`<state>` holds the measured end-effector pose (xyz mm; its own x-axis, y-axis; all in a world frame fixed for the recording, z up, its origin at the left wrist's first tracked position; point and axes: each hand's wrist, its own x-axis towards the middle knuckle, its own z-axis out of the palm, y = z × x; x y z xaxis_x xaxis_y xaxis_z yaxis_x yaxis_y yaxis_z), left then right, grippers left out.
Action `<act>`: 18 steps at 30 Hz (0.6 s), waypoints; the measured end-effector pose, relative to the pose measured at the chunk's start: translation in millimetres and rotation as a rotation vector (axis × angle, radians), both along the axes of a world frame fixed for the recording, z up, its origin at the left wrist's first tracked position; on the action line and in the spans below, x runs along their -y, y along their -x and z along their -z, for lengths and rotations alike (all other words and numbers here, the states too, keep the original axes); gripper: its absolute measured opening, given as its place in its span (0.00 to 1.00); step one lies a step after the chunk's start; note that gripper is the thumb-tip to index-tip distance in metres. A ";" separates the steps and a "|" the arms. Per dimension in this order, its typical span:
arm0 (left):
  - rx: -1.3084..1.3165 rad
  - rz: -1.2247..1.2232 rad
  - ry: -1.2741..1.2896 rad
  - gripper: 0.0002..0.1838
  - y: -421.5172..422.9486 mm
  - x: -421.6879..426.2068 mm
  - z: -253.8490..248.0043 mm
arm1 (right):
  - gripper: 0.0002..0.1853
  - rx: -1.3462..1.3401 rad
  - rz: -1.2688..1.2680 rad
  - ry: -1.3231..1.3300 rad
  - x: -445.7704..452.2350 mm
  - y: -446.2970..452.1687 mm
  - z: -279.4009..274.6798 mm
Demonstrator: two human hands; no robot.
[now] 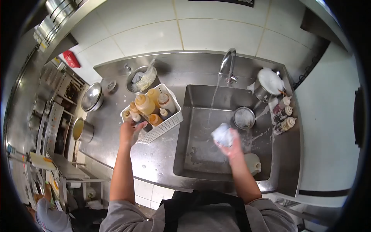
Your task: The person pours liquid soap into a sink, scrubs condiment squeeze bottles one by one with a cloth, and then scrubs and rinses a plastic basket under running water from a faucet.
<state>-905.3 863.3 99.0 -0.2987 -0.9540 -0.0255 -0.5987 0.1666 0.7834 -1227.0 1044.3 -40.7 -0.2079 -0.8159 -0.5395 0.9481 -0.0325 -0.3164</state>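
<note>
My left hand (130, 132) reaches into the near left corner of a white perforated basket (164, 128), its thumb and fingers around a dark squeeze bottle (147, 127). Several other squeeze bottles (144, 104) with yellow, orange and dark contents stand packed in the basket. Over the sink (201, 145), my right hand (228, 146) is closed on a bunched, foamy white cloth (223, 135), slightly blurred. Water runs from the faucet (228, 63) into the sink behind it. A small round metal container (244, 118) with suds sits in the sink, beyond my right hand.
A pale plastic jug (252, 163) lies in the sink's near right corner. Along the right edge stand a foam-filled pot (267, 87) and three squeeze bottles (285, 125). On the left are metal bowls (92, 96) and a pot (83, 130). Another person (52, 214) is at lower left.
</note>
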 end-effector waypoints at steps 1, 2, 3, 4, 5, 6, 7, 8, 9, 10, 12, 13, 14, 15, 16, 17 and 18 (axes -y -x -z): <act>-0.043 -0.054 0.079 0.20 3.7 -11.6 -14.4 | 0.18 0.027 -0.018 0.000 -1.6 -24.0 -2.9; -0.032 -0.033 0.084 0.20 8.2 -19.0 -20.6 | 0.19 -0.030 -0.026 0.092 0.4 -44.9 1.0; -0.163 0.019 0.163 0.21 14.2 -26.1 -25.2 | 0.25 -0.273 0.082 0.045 2.6 -72.8 -35.3; -0.299 0.078 0.241 0.23 23.7 -34.6 -30.1 | 0.31 -0.391 0.122 0.031 8.1 -92.1 -53.1; -0.435 0.088 0.083 0.26 39.4 -48.5 -35.5 | 0.30 -0.696 0.094 0.119 10.7 -104.1 -76.4; -0.641 0.286 0.027 0.28 55.5 -55.6 -31.0 | 0.29 -1.195 0.221 0.315 17.0 -113.5 -88.8; -0.693 0.382 -0.033 0.28 71.3 -63.0 -19.8 | 0.29 -1.203 0.382 0.521 24.6 -125.2 -105.9; -0.743 0.477 -0.098 0.29 86.9 -67.6 -4.8 | 0.30 -1.494 0.536 0.658 27.9 -124.2 -123.8; -0.963 0.522 -0.367 0.31 101.5 -64.3 17.0 | 0.29 -1.704 0.589 0.653 23.6 -118.2 -134.1; -1.166 0.548 -0.652 0.34 117.3 -68.7 22.8 | 0.28 -1.912 0.631 0.638 20.5 -112.2 -140.6; -1.050 0.325 -0.748 0.37 140.3 -99.1 11.4 | 0.25 -1.882 0.540 0.373 21.9 -89.3 -140.7; -1.023 0.297 -0.745 0.38 155.0 -102.5 11.9 | 0.20 -1.333 0.541 0.260 30.4 -84.6 -146.8; -0.996 0.266 -0.740 0.39 164.0 -106.2 13.1 | 0.20 -1.336 0.555 0.251 23.3 -80.3 -147.1; -0.994 0.289 -0.751 0.40 168.0 -112.2 6.7 | 0.18 -1.723 0.661 0.390 14.6 -74.2 -152.1; -0.988 0.308 -0.753 0.40 172.9 -112.7 6.0 | 0.17 -2.114 0.757 0.530 7.5 -69.0 -158.1; -0.970 0.357 -0.771 0.40 176.1 -113.2 7.4 | 0.14 -2.094 0.865 0.573 3.2 -67.5 -164.3; -0.950 0.401 -0.792 0.39 179.5 -118.0 3.6 | 0.14 -2.095 0.872 0.556 2.1 -62.9 -160.9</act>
<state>-1084.8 981.3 95.3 -0.7703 -0.6174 -0.1597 0.2245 -0.4969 0.8383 -1164.1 1042.2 120.2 -0.2302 -0.2013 0.9521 -0.8152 -0.4944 -0.3016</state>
